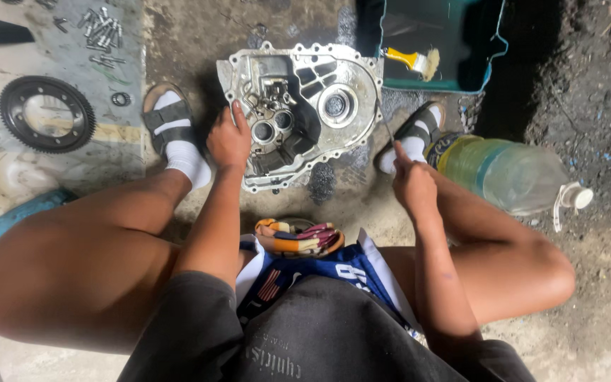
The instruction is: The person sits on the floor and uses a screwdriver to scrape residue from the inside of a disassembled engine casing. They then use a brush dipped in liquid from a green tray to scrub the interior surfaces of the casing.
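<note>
While the left hand (228,139) rests with fingers spread on the nine o'clock rim of the silver cast-aluminium gearbox housing (304,113), which lies flat on the dirty concrete floor between the sandalled feet, the right hand (411,185) pinches a thin metal rod (385,126) whose tip meets the housing's three o'clock edge. A black toothed ring gear (47,114) lies well apart at nine o'clock.

a grey cast-metal gearbox housing (302,113) lies flat on the dirty floor, open side up, with round bores and ribbed pockets; a thin metal rod (385,126) stands beside its right edge
</note>
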{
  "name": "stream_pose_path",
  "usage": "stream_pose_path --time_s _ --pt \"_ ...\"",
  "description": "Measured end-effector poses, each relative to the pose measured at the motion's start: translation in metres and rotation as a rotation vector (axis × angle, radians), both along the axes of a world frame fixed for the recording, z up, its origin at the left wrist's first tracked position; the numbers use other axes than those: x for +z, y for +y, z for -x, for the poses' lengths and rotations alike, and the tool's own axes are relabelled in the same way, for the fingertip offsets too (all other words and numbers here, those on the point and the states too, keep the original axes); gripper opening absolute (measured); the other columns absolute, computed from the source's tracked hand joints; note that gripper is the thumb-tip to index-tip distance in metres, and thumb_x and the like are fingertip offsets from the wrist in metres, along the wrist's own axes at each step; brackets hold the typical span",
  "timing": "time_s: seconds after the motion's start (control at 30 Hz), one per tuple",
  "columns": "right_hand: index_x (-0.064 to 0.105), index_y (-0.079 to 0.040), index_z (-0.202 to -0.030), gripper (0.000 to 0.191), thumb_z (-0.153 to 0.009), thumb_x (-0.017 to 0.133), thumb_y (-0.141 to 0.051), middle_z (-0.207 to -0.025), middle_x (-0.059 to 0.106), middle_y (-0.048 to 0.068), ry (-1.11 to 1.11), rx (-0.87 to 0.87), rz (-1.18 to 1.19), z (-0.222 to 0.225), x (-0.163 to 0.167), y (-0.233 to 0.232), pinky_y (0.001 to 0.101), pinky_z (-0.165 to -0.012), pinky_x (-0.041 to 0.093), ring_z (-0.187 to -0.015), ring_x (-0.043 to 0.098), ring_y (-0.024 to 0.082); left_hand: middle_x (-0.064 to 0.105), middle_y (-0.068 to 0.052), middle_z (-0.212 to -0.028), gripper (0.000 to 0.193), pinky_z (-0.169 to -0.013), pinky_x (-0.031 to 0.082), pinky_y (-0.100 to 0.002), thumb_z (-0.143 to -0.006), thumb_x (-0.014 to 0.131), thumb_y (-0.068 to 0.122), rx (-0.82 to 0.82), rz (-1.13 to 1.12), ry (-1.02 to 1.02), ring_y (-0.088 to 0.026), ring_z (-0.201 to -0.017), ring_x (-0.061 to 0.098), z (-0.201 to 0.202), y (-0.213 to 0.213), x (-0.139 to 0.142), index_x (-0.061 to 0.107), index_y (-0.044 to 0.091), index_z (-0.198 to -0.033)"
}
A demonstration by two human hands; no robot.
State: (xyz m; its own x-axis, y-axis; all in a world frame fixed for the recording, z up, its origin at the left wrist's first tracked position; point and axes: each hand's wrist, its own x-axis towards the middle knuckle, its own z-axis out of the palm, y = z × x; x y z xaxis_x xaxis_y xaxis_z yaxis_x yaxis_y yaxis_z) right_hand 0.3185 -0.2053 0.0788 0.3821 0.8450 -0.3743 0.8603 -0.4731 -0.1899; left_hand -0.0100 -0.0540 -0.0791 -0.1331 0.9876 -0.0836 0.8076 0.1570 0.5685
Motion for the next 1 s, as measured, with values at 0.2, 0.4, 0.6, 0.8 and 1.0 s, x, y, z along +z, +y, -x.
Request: stream_pose_path --time_s 0.2,0.4,0.6,0.8,1.0 --pt "0.045 0.000 -0.152 0.063 -0.090 0.049 -0.007 -0.089 0.065 0.040 0.008 0.112 0.242 0.059 0.013 -0.034 0.0572 -0.074 0.055 -0.076 0.069 0.052 0.074 -0.022 -0.093 0.049 -0.068 0.054 -0.056 -0.109 0.042 0.044 0.002 -0.009 0.015 -0.045 -0.079 0.070 -0.005 -0.002 -0.001 0.072 0.006 -0.098" --pt "0.048 0.000 -0.147 0.053 -0.095 0.047 -0.009 -0.081 0.067 0.035 0.191 0.085 0.271 0.078 0.037 -0.035 0.0583 -0.080 0.052 -0.082 0.069 0.051 0.074 -0.022 -0.093 0.049 -0.068 0.054 -0.056 -0.109 0.042 0.044 0.006 -0.010 0.027 -0.046 -0.078 0.070 -0.006 -0.003 0.002 0.072 0.006 -0.098" --pt "0.056 0.000 -0.142 0.048 -0.096 0.049 -0.012 -0.088 0.064 0.039 0.153 -0.024 0.080 0.045 0.022 -0.035 0.0579 -0.081 0.051 -0.083 0.066 0.053 0.074 -0.023 -0.094 0.050 -0.069 0.054 -0.057 -0.109 0.042 0.043 0.007 0.016 0.025 -0.047 -0.078 0.069 -0.006 -0.003 0.006 0.072 0.005 -0.095" --pt "0.043 -0.007 -0.148 0.058 -0.097 0.063 -0.026 -0.077 0.070 0.028 0.355 -0.492 0.161 0.023 0.004 -0.047 0.0474 -0.049 0.053 -0.054 0.068 0.038 0.074 -0.024 -0.096 0.051 -0.072 0.054 -0.056 -0.110 0.043 0.043 -0.016 -0.021 0.005 -0.047 -0.081 0.069 -0.009 0.000 0.011 0.073 0.003 -0.100" --pt "0.049 -0.002 -0.129 0.038 -0.097 0.066 -0.011 -0.101 0.069 0.012 0.807 -0.666 -0.223 0.013 -0.013 -0.046 0.0365 -0.042 0.053 -0.059 0.071 0.020 0.074 -0.023 -0.095 0.050 -0.070 0.053 -0.057 -0.109 0.043 0.042 -0.008 -0.019 -0.007 -0.047 -0.081 0.068 -0.015 -0.003 0.014 0.074 0.003 -0.101"
